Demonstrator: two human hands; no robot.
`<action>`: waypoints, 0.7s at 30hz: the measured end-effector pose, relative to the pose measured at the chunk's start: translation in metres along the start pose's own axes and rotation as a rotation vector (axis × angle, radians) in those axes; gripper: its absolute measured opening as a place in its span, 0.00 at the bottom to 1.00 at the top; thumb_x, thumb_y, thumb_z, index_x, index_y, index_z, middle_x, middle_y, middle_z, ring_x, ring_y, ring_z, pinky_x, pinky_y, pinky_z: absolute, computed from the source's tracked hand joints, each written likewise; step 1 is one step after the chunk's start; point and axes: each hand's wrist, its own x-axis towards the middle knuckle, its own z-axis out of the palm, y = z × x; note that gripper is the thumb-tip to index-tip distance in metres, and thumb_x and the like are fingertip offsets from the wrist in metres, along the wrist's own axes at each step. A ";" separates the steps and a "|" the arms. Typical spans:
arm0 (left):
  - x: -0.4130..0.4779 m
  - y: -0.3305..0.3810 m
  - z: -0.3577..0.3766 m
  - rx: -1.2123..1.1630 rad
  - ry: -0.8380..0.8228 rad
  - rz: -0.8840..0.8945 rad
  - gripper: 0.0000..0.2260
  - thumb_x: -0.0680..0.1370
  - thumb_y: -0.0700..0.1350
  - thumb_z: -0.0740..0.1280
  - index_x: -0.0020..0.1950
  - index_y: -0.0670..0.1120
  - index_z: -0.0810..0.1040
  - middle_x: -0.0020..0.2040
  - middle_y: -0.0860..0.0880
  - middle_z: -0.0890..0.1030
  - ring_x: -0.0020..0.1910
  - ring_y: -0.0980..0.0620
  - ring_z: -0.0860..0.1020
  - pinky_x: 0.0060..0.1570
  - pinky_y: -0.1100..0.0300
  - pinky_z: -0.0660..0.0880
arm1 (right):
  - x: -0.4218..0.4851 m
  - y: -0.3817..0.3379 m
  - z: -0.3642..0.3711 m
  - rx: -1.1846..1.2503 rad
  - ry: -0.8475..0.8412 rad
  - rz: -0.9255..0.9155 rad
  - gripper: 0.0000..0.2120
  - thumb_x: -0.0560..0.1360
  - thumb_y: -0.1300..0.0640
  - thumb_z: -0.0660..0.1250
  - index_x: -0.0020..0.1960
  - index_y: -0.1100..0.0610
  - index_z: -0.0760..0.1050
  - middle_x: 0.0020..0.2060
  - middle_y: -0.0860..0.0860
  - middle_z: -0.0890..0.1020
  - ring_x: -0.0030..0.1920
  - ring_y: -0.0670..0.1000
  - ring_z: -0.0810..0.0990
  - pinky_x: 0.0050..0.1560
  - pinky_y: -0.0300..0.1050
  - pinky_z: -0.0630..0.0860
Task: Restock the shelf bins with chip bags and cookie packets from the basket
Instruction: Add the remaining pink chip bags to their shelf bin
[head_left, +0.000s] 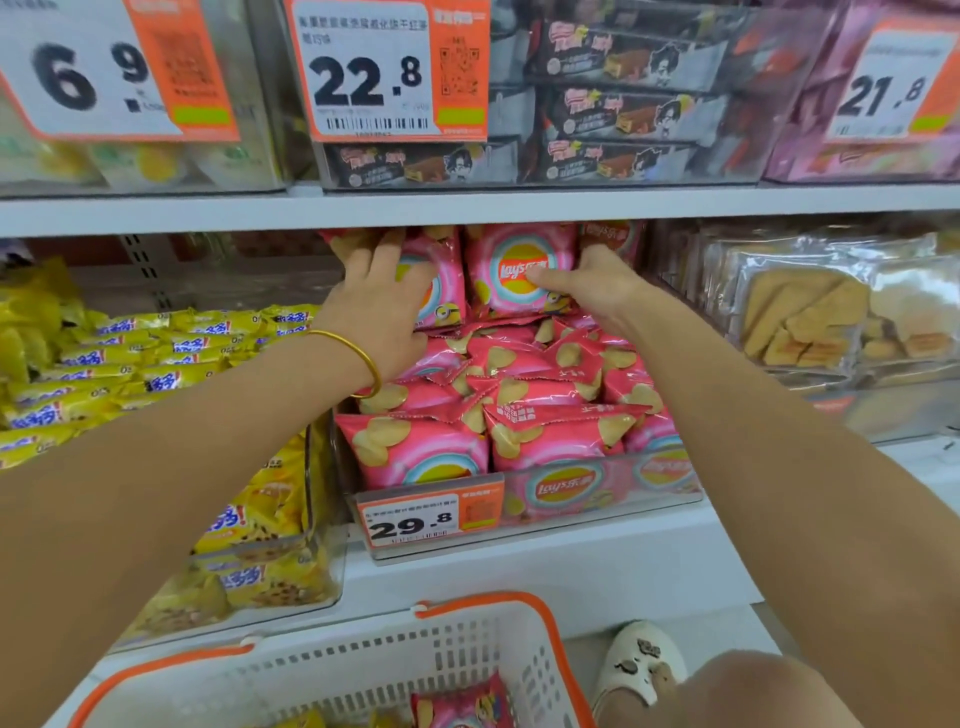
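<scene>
Now both hands are inside the middle bin (613, 506) of the lower shelf, which is full of pink chip bags (519, 395). Two of them stand upright at the back, on top of the lying ones. The left hand (384, 306) lies flat on the left bag (447, 270), with the fingers stretched up toward its top edge and not closed around it. The right hand (597, 286) holds the right bag (519, 249): the thumb presses on its front, at the logo, and the fingers go behind its right side, where they are hidden. A gold bracelet (358, 358) is on the left wrist.

The basket (483, 603), white with an orange rim, is below, in front of the shelf. One more pink bag (462, 701) lies in it, and near it shows the corner of a yellow packet (301, 722). Left of the middle bin lie many yellow packets (171, 348); right of it are biscuits (800, 312) in clear wrap. A price tag (415, 522) reading 29.8 sits on the front of the middle bin.
</scene>
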 end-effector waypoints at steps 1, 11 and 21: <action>0.001 0.000 0.000 0.003 -0.006 0.003 0.28 0.74 0.45 0.68 0.72 0.46 0.63 0.71 0.40 0.57 0.67 0.40 0.58 0.64 0.45 0.65 | -0.001 0.000 0.003 -0.027 0.002 -0.013 0.26 0.71 0.49 0.73 0.58 0.68 0.72 0.54 0.58 0.78 0.52 0.53 0.76 0.50 0.47 0.75; -0.004 0.001 -0.008 0.003 -0.032 -0.003 0.25 0.74 0.44 0.67 0.70 0.45 0.66 0.69 0.40 0.58 0.66 0.40 0.58 0.63 0.46 0.65 | -0.019 -0.010 -0.003 -0.188 0.075 -0.051 0.21 0.69 0.58 0.75 0.36 0.56 0.61 0.32 0.52 0.64 0.30 0.48 0.64 0.22 0.31 0.62; -0.163 0.035 -0.020 -0.614 0.079 0.347 0.19 0.74 0.49 0.59 0.62 0.45 0.76 0.65 0.47 0.72 0.67 0.54 0.67 0.61 0.60 0.69 | -0.221 0.003 0.013 -0.080 -0.446 -0.184 0.07 0.74 0.61 0.69 0.50 0.52 0.76 0.43 0.52 0.81 0.41 0.51 0.82 0.42 0.45 0.79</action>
